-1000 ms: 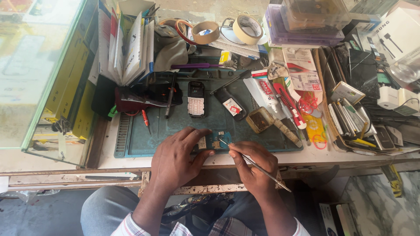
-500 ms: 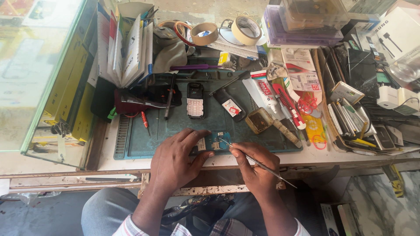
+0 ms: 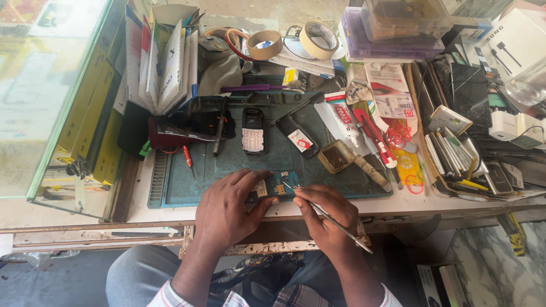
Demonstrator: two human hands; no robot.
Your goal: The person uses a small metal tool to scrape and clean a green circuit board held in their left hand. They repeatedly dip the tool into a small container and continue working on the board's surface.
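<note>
My left hand [image 3: 226,211] presses down on a small blue-green circuit board [image 3: 274,187] at the near edge of a dark green work mat [image 3: 193,170]. My right hand [image 3: 325,215] grips a thin metal tool [image 3: 335,220] like a pen, with its tip resting on the board's right side. Just beyond the board lie an opened keypad phone [image 3: 253,132] and a dark phone back cover [image 3: 297,136]. My fingers hide part of the board.
Clutter surrounds the mat: a glass case [image 3: 51,96] at left, booklets [image 3: 165,62], tape rolls [image 3: 291,40], a glue tube [image 3: 344,116], a red cutter [image 3: 372,136], a small jar [image 3: 335,156], screwdrivers [image 3: 219,128], and boxes and phones [image 3: 466,113] at right.
My hands stay on the board; the tool tip has shifted slightly over it. Nothing else has moved.
</note>
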